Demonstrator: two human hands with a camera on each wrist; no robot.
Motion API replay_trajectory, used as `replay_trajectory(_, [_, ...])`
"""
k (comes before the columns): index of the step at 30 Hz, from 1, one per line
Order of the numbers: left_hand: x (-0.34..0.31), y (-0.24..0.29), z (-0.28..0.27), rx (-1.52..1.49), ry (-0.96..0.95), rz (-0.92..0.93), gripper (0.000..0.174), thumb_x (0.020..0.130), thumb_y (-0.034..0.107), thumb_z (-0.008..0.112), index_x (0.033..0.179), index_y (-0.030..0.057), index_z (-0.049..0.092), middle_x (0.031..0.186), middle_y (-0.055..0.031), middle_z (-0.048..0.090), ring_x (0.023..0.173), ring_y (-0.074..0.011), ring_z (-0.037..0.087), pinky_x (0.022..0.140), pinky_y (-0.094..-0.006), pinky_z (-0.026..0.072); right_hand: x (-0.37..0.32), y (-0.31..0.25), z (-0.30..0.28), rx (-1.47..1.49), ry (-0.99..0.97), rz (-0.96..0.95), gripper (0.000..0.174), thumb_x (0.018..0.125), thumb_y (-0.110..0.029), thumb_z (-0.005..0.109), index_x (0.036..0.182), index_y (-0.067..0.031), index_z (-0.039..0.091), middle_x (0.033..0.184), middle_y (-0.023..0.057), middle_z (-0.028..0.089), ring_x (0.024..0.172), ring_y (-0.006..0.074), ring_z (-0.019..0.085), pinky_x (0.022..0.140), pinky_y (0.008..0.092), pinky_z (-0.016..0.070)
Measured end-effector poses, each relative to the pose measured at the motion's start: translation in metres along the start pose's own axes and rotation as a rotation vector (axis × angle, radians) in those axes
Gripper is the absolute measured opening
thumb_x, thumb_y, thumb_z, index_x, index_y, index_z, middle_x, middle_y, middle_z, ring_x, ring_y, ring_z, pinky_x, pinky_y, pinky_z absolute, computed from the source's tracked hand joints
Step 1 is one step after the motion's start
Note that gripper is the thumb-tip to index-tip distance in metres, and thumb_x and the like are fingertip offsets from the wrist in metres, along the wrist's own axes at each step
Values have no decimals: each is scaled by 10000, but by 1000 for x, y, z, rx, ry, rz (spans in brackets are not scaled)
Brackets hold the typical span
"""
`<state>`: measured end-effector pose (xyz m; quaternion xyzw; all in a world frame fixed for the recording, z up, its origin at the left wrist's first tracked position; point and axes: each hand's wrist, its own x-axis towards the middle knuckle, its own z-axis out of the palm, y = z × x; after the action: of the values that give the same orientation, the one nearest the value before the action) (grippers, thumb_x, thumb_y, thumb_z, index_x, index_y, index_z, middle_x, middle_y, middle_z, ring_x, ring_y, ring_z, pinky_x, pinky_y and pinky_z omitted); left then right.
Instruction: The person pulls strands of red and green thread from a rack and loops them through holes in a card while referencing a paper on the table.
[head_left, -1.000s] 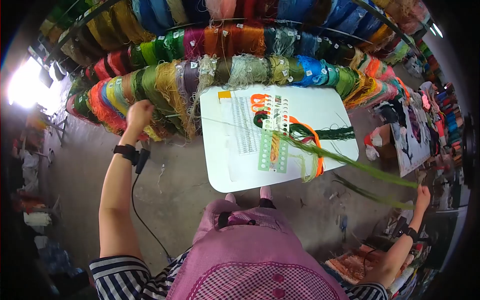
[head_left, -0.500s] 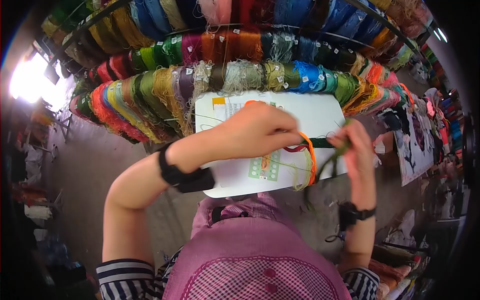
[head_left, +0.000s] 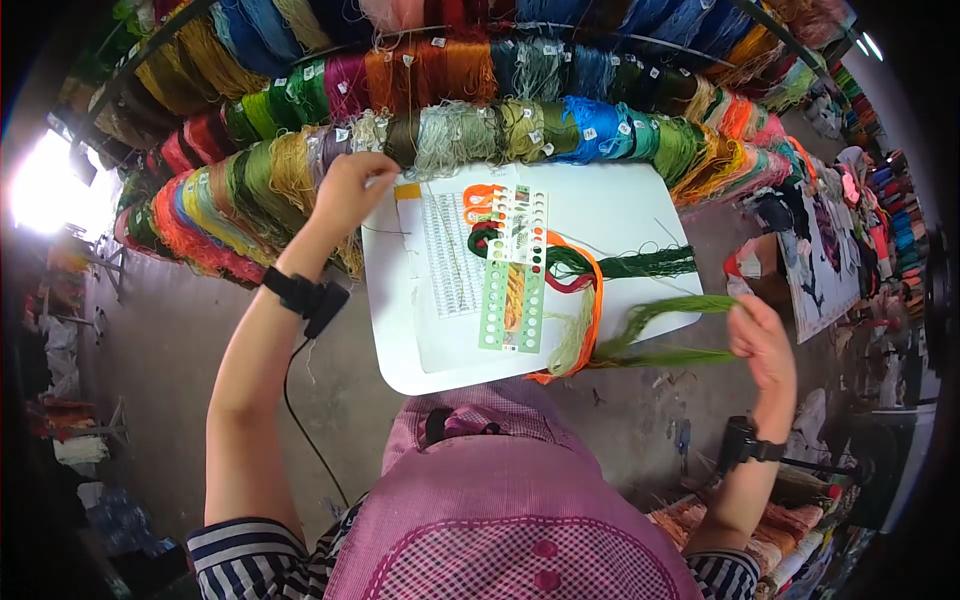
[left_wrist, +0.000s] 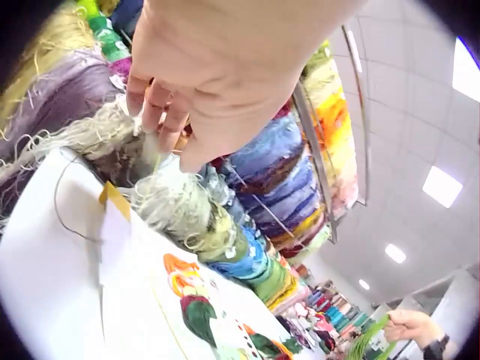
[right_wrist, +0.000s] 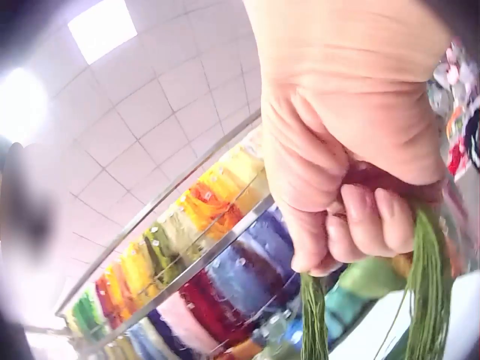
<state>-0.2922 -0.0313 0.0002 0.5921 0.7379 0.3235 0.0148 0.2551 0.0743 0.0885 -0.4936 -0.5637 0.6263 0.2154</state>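
Observation:
My right hand [head_left: 762, 335] grips a hank of olive-green thread [head_left: 690, 305] to the right of the white board [head_left: 400, 350]. In the right wrist view its fingers [right_wrist: 367, 225] curl round the hank, and two green bundles hang below. My left hand [head_left: 350, 190] is raised over the board's upper left corner, close to the hanging skeins. Its thumb and fingertips come together in the left wrist view, with a faint thin thread [left_wrist: 157, 163] at them. On the board lie a punched card [head_left: 495, 320], a printed chart [head_left: 450, 260], and orange [head_left: 598, 300] and dark green threads [head_left: 650, 262].
Rows of coloured skeins [head_left: 440, 135] with small labels hang on rails behind the board. A second board [head_left: 815, 275] with dark threads stands at the right. Below it are peach-coloured bundles [head_left: 690, 530]. A cable [head_left: 310, 445] runs from my left wrist.
My hands came together over the board, then drew apart again. The left hand is now at the upper left corner; the right has moved back out to the right with the green hank.

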Motion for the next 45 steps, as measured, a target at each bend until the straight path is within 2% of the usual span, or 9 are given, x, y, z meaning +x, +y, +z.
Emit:
replay_trajectory(1, [-6, -1, 5, 81, 103, 315, 147, 849, 171, 648, 899, 49, 714, 892, -120, 685, 817, -244, 645, 715, -362, 496, -7, -5, -23, -188, 124, 32, 131, 943, -204, 617, 939, -75, 593, 676, -76, 432, 542, 0, 328, 484, 185, 244])
replay_trajectory(7, [-39, 100, 38, -602, -278, -70, 224, 870, 74, 666, 1090, 38, 687, 1080, -57, 664, 848, -86, 595, 726, -247, 488, -20, 14, -236, -991, 948, -426, 187, 924, -213, 648, 872, -36, 618, 707, -63, 500, 682, 6, 404, 588, 181, 305])
replay_trajectory(14, [-29, 240, 70, -1267, -778, 54, 875, 820, 76, 747, 1521, 178, 233, 1237, -79, 562, 806, -100, 609, 769, -252, 529, 24, -45, 69, -595, 18, -285, 136, 871, -143, 675, 877, -26, 607, 662, -32, 543, 569, 57, 456, 506, 240, 353])
replay_trajectory(19, [-31, 212, 95, -782, -897, 53, 351, 886, 166, 692, 1210, 74, 593, 884, -16, 629, 787, -85, 603, 669, -237, 483, 35, -38, 114, -746, -180, -170, 173, 833, -113, 700, 867, 7, 580, 667, 109, 532, 587, 122, 460, 553, 290, 391])
replay_trajectory(24, [-57, 174, 89, -1020, -668, -248, 208, 932, 203, 628, 1039, 26, 627, 777, -38, 655, 663, -65, 602, 585, -247, 465, 62, 13, 102, -493, -284, -180, 179, 861, -148, 681, 838, -4, 576, 841, 44, 643, 692, 112, 521, 622, 274, 413])
replay_trajectory(29, [-68, 111, 102, -313, -263, -306, 311, 844, 281, 721, 968, 13, 623, 743, -134, 668, 606, -246, 650, 574, -345, 501, 89, -7, 85, 814, 329, -293, 176, 970, -229, 560, 921, -61, 545, 997, 77, 600, 825, 115, 513, 749, 269, 417])
replay_trajectory(40, [-65, 99, 105, -216, -338, -439, 352, 806, 302, 752, 940, 10, 608, 702, -131, 639, 644, -274, 636, 594, -374, 489, 112, 2, 65, -106, 545, -599, 107, 948, -72, 599, 1037, -22, 567, 883, 6, 569, 881, 71, 532, 827, 219, 417])
replay_trajectory(41, [-57, 96, 96, -179, -256, -472, 348, 806, 286, 744, 965, 18, 589, 725, -135, 645, 676, -300, 643, 622, -399, 496, 115, 9, 62, -116, 522, -586, 56, 965, -115, 579, 998, -72, 568, 945, -17, 631, 708, 7, 417, 626, 169, 327])
replay_trajectory(45, [-37, 37, 95, 114, 100, -393, 432, 803, 338, 741, 1056, 36, 564, 770, -141, 645, 729, -286, 638, 657, -396, 492, 104, 13, 77, -140, 413, -523, 73, 983, -98, 538, 1010, -31, 546, 963, 36, 663, 854, 62, 534, 800, 214, 420])
